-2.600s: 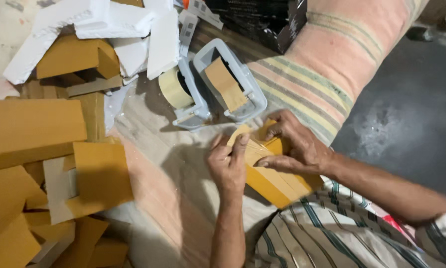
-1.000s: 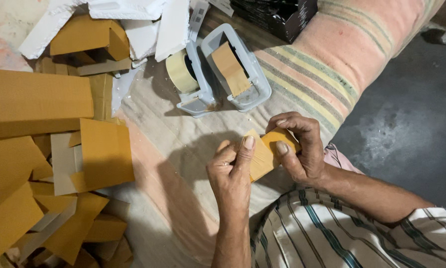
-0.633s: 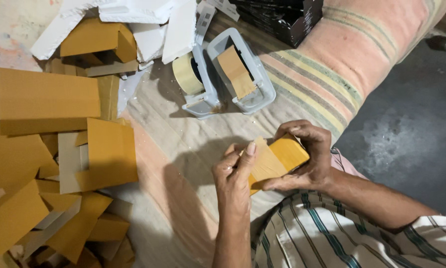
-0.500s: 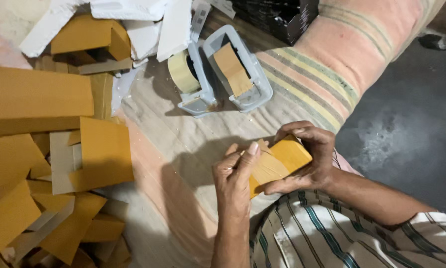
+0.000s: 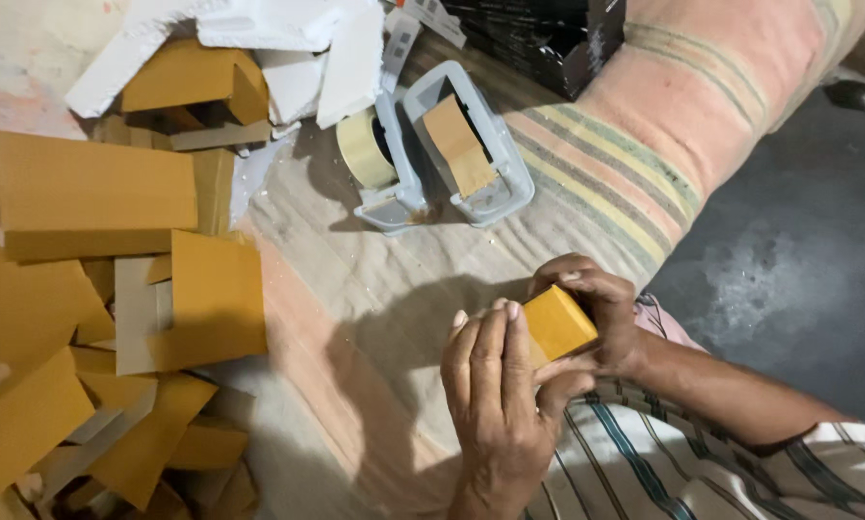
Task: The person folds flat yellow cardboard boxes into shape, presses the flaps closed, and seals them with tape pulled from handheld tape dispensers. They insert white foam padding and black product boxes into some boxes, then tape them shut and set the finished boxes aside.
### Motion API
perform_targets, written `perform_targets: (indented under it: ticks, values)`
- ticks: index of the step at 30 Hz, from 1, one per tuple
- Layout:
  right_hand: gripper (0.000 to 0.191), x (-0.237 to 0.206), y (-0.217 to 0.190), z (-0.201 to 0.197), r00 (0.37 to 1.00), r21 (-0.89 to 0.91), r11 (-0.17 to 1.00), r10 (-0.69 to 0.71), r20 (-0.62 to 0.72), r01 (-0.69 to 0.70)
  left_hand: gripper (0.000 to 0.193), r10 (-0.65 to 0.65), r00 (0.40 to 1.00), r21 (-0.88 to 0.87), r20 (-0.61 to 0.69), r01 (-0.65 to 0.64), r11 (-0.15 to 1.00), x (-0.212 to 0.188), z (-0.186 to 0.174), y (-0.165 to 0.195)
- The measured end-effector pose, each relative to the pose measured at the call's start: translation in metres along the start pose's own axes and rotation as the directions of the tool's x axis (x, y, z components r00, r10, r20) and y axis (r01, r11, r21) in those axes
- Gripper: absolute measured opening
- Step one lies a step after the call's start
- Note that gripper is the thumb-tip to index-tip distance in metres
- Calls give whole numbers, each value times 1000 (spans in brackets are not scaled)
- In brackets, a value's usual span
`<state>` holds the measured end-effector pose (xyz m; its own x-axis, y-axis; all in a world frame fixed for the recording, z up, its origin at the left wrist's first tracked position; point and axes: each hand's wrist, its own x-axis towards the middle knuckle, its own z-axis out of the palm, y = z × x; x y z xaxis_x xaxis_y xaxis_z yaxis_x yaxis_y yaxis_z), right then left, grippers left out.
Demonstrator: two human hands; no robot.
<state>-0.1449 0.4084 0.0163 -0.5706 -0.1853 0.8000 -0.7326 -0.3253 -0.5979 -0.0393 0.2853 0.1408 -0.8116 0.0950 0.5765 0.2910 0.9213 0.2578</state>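
Cardboard first: a heap of flat mustard-yellow boxes fills the far left of the view, long ones on top, folded and part-opened ones below, some showing grey inner flaps. White foam pieces lie across the upper end of the heap, touching the yellow card beneath them.

Right of the heap, a pale striped cloth covers the surface, speckled with small white crumbs. On it, near the top centre, sit two grey tape dispensers side by side and touching: the left dispenser carries a roll of beige tape; the right dispenser has a strip of brown tape laid across its frame. Behind them, a dark box lies at the top edge.

Lower centre, the left hand is raised with fingers straight and close together, fingertips pressed against the near face of a small yellow box. It presses rather than wraps. The right hand is closed around that box from the far side, fingers curled over its top edge, thumb underneath. The box is held off the cloth, tilted, just above the person's lap in a striped shirt.

Far right: rolled pink striped fabric, then grey floor.
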Motion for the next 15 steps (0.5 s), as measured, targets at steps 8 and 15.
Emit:
perform_targets:
  ticks: [8,15]
  values:
    - [87,-23,26,-15,995,37,999,30,94,-34,86,-61,992,83,110,52,995,7,13,-14]
    - [55,-27,40,-24,966,-154,976,182,181,-155,85,-153,968,111,197,133,985,15,16,-23]
